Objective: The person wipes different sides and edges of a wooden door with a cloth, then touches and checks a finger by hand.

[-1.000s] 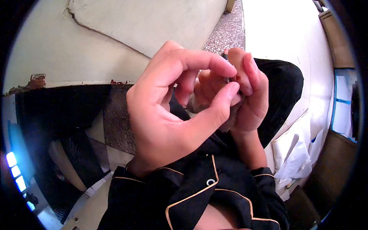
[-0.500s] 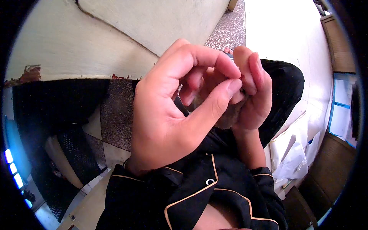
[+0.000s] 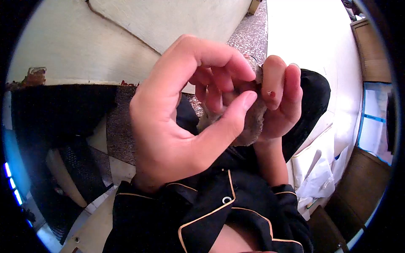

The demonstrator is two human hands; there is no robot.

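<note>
My left hand [image 3: 171,114] is in the middle of the view, its fingers curled and a gap showing between thumb tip and index fingertip. To its right, my right hand [image 3: 282,101] is bent round a rough, greyish-brown piece [image 3: 253,124], with two fingers standing up in front of it. A small red mark shows on one of these fingers. The grey piece hangs below the fingertips and reaches behind my left thumb. Its far side and part of my right hand are hidden. No object can be made out between my left thumb and index finger.
A pale board [image 3: 168,21] with a chipped edge lies at the upper left. Black cloth [image 3: 63,122] hangs below it. Crumpled white sheets [image 3: 316,177] lie at the right, beside brown panels [image 3: 354,185]. Speckled floor [image 3: 249,33] shows beyond the hands.
My left thumb and index fingertip have parted, and that hand has shifted slightly left. My right hand's raised fingers have turned, and more of the grey piece shows.
</note>
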